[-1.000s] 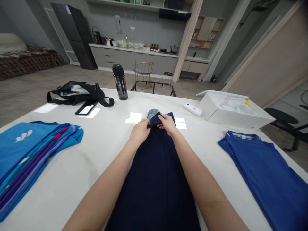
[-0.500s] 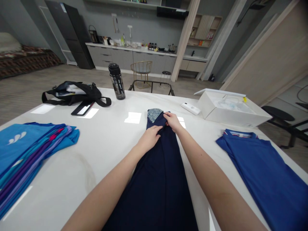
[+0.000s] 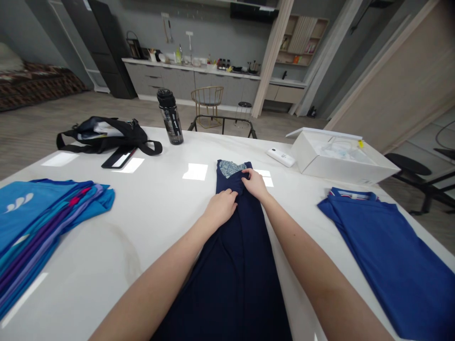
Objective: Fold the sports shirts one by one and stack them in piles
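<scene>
A long dark navy garment (image 3: 241, 265), narrow and folded lengthwise, lies on the white table (image 3: 149, 227) and runs toward me. At its far end shows a grey-blue paisley patch (image 3: 229, 168). Just below that patch, my left hand (image 3: 222, 207) has its fingers curled on the cloth from the left side. My right hand (image 3: 255, 183) pinches the fabric at the right edge near the far end. Whatever lies beneath the fingertips is hidden. The garment's near end runs out of view.
Folded blue and purple shirts (image 3: 57, 213) lie at left, a folded blue polo shirt (image 3: 384, 251) at right. Farther back are a black bag (image 3: 117, 135), a phone (image 3: 119, 157), a bottle (image 3: 170, 118), a white remote (image 3: 280, 157) and a white box (image 3: 344, 161).
My right hand has shifted slightly down the garment. More of the patterned patch shows now, spreading right along the far end. My left hand has moved slightly nearer to me.
</scene>
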`<state>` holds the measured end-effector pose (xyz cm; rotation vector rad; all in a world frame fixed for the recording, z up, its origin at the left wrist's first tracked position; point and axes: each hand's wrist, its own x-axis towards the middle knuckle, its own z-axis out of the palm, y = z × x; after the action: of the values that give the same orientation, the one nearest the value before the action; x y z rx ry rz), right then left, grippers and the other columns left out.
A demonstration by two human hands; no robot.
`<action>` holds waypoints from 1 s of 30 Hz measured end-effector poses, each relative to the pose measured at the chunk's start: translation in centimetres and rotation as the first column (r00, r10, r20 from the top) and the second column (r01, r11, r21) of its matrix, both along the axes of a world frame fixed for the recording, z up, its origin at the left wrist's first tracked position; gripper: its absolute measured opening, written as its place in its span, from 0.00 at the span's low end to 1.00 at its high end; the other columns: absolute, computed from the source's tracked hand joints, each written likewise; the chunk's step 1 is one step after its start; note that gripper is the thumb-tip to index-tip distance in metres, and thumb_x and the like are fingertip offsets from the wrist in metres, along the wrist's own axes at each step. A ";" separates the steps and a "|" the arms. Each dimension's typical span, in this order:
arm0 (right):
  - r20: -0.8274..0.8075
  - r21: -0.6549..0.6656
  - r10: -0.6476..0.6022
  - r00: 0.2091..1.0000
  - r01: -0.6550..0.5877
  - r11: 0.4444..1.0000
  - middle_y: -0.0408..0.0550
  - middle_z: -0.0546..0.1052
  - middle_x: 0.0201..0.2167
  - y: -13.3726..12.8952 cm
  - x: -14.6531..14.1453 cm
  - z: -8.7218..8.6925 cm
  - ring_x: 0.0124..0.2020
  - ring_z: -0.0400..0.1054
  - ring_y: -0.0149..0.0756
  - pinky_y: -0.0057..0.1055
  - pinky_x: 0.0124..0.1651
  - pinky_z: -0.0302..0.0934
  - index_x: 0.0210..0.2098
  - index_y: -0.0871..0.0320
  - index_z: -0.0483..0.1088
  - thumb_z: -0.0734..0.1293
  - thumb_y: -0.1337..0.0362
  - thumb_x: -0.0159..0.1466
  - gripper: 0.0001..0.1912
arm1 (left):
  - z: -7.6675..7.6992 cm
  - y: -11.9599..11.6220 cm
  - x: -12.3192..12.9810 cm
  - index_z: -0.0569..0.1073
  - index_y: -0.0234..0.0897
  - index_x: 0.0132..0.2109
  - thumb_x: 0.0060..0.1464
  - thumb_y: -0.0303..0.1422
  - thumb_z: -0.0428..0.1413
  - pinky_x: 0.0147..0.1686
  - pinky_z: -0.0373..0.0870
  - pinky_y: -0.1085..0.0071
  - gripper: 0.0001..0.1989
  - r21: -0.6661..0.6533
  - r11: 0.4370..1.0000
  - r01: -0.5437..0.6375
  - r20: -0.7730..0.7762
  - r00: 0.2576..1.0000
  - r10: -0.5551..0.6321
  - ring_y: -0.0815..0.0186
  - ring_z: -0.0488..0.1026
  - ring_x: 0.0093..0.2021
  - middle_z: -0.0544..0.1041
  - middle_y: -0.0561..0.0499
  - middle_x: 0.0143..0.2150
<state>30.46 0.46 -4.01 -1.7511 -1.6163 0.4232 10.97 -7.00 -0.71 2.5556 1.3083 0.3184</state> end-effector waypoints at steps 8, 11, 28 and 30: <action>-0.042 0.123 -0.065 0.997 0.070 0.990 0.48 0.76 0.37 1.1 0.7 -0.1 0.37 0.69 0.40 0.37 0.47 0.64 0.46 0.56 0.74 0.63 0.62 0.64 0.13 | 0.5 -0.8 0.5 0.71 0.40 0.53 0.63 0.34 0.55 0.45 0.72 0.66 0.12 0.012 0.998 -0.056 0.017 0.998 0.056 0.59 0.76 0.47 0.75 0.46 0.49; 0.087 0.049 -0.043 0.995 0.038 0.998 0.52 0.75 0.44 0.5 0.2 -0.2 0.43 0.70 0.43 0.39 0.51 0.63 0.48 0.56 0.74 0.63 0.65 0.65 0.14 | 0.7 -1.4 0.7 0.70 0.39 0.51 0.63 0.36 0.55 0.43 0.72 0.64 0.11 -0.028 0.994 -0.103 -0.087 0.991 0.100 0.57 0.76 0.46 0.75 0.45 0.48; 0.435 -0.062 0.191 0.880 -0.183 0.981 0.57 0.69 0.59 -11.2 -4.4 1.5 0.56 0.66 0.47 0.42 0.59 0.59 0.62 0.56 0.67 0.67 0.57 0.68 0.24 | -0.2 -8.3 -0.3 0.74 0.34 0.50 0.66 0.27 0.45 0.42 0.73 0.64 0.15 0.062 0.983 -0.171 -0.125 0.976 0.177 0.57 0.75 0.48 0.74 0.41 0.49; 0.439 -0.028 0.143 0.887 -0.145 0.989 0.56 0.70 0.57 -13.0 -5.3 1.6 0.56 0.66 0.48 0.43 0.57 0.59 0.59 0.54 0.70 0.68 0.57 0.67 0.22 | -0.1 -9.4 -0.5 0.75 0.35 0.51 0.66 0.26 0.43 0.42 0.73 0.65 0.16 0.080 0.974 -0.210 -0.119 0.969 0.219 0.58 0.74 0.49 0.74 0.41 0.49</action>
<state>25.21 -12.53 -2.39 -1.8173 -2.0700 0.0859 10.47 -16.35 -0.82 2.5282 1.6536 0.2469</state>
